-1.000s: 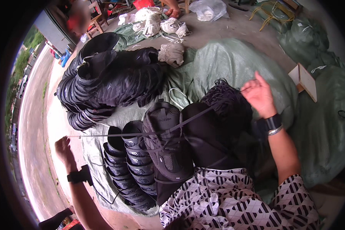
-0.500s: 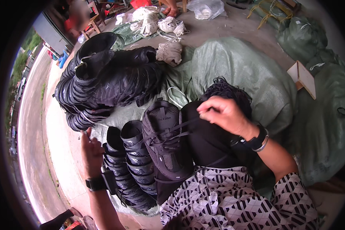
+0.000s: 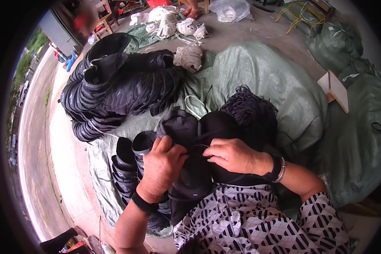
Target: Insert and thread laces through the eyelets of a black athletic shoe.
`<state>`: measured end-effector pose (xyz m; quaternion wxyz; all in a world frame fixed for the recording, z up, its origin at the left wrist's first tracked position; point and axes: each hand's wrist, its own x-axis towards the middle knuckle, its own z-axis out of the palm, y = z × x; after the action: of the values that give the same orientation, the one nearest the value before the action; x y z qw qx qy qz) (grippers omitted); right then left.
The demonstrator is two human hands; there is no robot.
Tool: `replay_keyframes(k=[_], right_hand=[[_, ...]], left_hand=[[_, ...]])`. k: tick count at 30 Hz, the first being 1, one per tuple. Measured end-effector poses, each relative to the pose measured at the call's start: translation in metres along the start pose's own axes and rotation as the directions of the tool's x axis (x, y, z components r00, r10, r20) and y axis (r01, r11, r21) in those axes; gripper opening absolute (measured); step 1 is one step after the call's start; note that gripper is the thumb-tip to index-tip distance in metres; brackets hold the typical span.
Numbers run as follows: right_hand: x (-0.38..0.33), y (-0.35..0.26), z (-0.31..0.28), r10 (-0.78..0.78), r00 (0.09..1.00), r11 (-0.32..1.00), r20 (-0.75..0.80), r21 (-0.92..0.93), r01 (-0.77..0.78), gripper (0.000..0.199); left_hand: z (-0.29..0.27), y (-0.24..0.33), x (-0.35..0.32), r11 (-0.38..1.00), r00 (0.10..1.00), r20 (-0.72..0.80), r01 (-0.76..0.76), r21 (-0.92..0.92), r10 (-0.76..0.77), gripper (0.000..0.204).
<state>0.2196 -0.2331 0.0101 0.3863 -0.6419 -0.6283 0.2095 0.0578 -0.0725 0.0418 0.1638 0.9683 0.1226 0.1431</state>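
Note:
A dark shoe upper (image 3: 180, 122) rests on my lap, its tongue and collar pointing away from me. Over its lacing area my left hand (image 3: 161, 167) is closed, fingers bent down against the upper; whatever they pinch is hidden. My right hand (image 3: 237, 155), just right of the upper, pinches a thin dark shoelace between thumb and forefinger. Beyond the right hand lies a bundle of dark shoelaces (image 3: 254, 111). Left of my lap, stacked black shoe uppers (image 3: 125, 167) nest in two rows, partly covered by my left hand and forearm.
A large heap of nested black uppers (image 3: 144, 86) lies far left on green woven sacking. A stuffed green sack (image 3: 262, 72) stands ahead. White lace bundles (image 3: 188, 58) lie beyond the heap. At right are a small wooden box (image 3: 334, 91) and more green sacks (image 3: 360, 139).
My left hand has come right from beside the stacked uppers onto the shoe upper. My right hand has moved down and left toward it, bringing the shoelace closer.

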Motion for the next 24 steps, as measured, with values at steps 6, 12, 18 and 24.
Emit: replay_keyframes(k=[6, 12, 18, 24], right_hand=[[0.009, 0.003, -0.009, 0.026, 0.994, 0.998, 0.103, 0.058, -0.032, 0.015], [0.008, 0.007, -0.006, 0.009, 0.998, 0.995, 0.067, 0.097, -0.015, 0.013], [0.019, 0.009, -0.017, 0.240, 0.945, 0.870, -0.223, 0.481, -0.108, 0.016], [0.034, 0.009, -0.012, 0.200, 0.976, 0.976, -0.089, 0.105, -0.191, 0.010]], left_hand=[[-0.023, -0.021, 0.016, 0.951, 0.964, 0.186, 0.226, -0.210, -0.189, 0.022], [-0.017, -0.072, 0.007, 0.651, 0.836, 0.491, 0.517, -0.555, -0.246, 0.036], [-0.012, -0.074, 0.000, 0.434, 0.815, 0.527, 0.576, -0.693, -0.240, 0.033], [-0.010, -0.058, 0.012, 0.665, 0.870, 0.416, 0.478, -0.574, -0.266, 0.020]])
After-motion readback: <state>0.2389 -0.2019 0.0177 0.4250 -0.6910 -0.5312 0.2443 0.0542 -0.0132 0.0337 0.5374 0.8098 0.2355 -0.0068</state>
